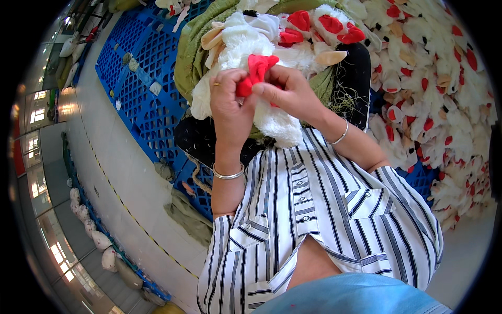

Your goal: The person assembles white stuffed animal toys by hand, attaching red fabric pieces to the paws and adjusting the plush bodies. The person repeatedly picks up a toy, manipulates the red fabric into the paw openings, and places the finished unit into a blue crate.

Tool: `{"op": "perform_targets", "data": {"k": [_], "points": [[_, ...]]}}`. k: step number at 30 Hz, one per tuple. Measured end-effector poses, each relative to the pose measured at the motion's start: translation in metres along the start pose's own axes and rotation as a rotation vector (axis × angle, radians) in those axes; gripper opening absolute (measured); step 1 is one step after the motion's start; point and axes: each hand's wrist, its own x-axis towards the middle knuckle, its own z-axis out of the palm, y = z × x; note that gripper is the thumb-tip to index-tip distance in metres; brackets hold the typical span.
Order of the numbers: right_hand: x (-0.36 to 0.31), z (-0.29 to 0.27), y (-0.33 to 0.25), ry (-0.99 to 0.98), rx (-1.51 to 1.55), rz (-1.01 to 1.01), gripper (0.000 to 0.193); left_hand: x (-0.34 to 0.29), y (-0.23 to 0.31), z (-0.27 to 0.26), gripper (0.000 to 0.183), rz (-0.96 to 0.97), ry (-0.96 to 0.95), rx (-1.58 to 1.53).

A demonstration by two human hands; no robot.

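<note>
Both my hands meet above my lap around a bright red fabric piece point(260, 65) on a white plush toy skin point(277, 124). My left hand point(230, 97) has its fingers closed on the red fabric from the left. From the right, my right hand point(293, 94) pinches the same fabric between thumb and fingers. The limp, furry skin hangs down below my hands toward my striped shirt. Just beyond lie more white plush skins point(241, 39) with red and beige patches, heaped on a green woven sack point(191, 60).
Blue plastic pallets point(141, 78) extend at the left, with small scraps on them. A large heap of white and red plush skins point(418, 94) fills the right side. A pale floor point(104, 141) with a striped line runs along the left, and filled sacks point(102, 240) line the far side.
</note>
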Motion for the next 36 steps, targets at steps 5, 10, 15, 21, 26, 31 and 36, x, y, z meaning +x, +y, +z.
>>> {"op": "perform_targets", "data": {"k": [5,10,15,21,26,31,36], "points": [[0.003,-0.008,0.001,0.006,-0.025,0.057,0.016,-0.006,0.011,-0.015,0.019,-0.25,-0.08,-0.291],[0.0,-0.007,0.003,-0.065,-0.014,0.056,0.017,-0.01,0.001,-0.01,0.013,-0.401,-0.07,-0.353],[-0.002,-0.01,0.001,-0.096,-0.04,0.105,0.016,-0.011,0.001,-0.014,0.01,-0.398,-0.071,-0.322],[0.002,-0.011,0.007,-0.059,-0.069,0.028,0.017,-0.012,0.001,-0.019,0.013,-0.495,-0.023,-0.568],[0.002,-0.01,0.001,-0.056,-0.031,0.082,0.02,-0.008,0.009,-0.02,0.014,-0.518,-0.043,-0.541],[0.002,-0.009,0.003,-0.05,-0.012,0.045,0.019,-0.007,0.007,-0.011,0.016,-0.445,-0.058,-0.607],[0.002,-0.012,0.012,-0.091,-0.024,0.068,0.016,-0.009,0.002,-0.008,0.016,-0.446,-0.052,-0.584]]}}
